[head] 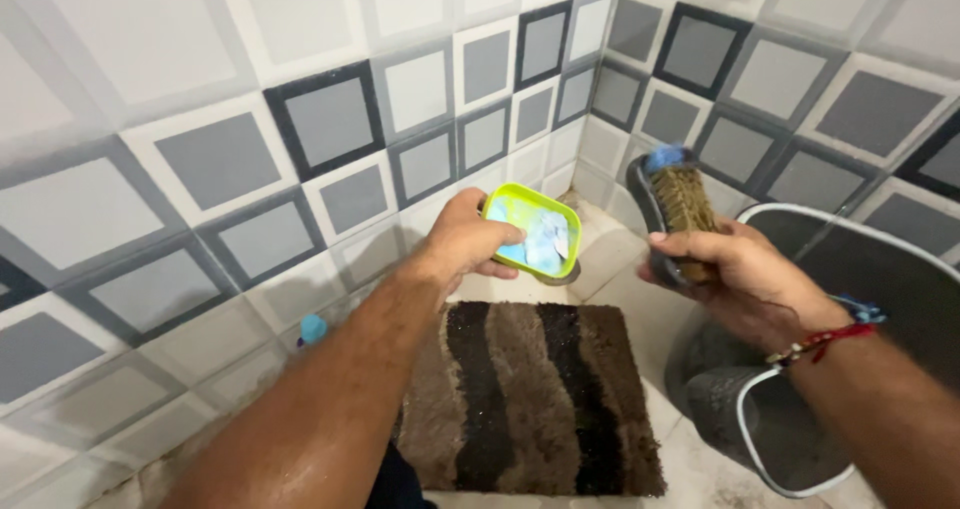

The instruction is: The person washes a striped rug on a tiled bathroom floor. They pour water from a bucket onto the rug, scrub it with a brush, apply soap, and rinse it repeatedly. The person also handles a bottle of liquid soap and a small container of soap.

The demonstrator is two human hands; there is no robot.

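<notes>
My left hand (465, 241) holds a lime-green soap dish (535, 229) with pale blue soap inside, lifted above the floor near the wall corner. My right hand (745, 279) grips a dark scrub brush (675, 204) with brown bristles facing me and a blue tip at its far end. The brush is held just right of the soap dish, a short gap apart. Below both hands lies a brown shaggy mat (530, 399) with dark wavy stripes on the wet tiled floor.
A large grey bucket (880, 269) stands at the right, with a smaller grey mug or jug (770, 429) in front of it. Walls tiled with grey squares close in at left and back. A small blue object (313, 329) sits by the left wall base.
</notes>
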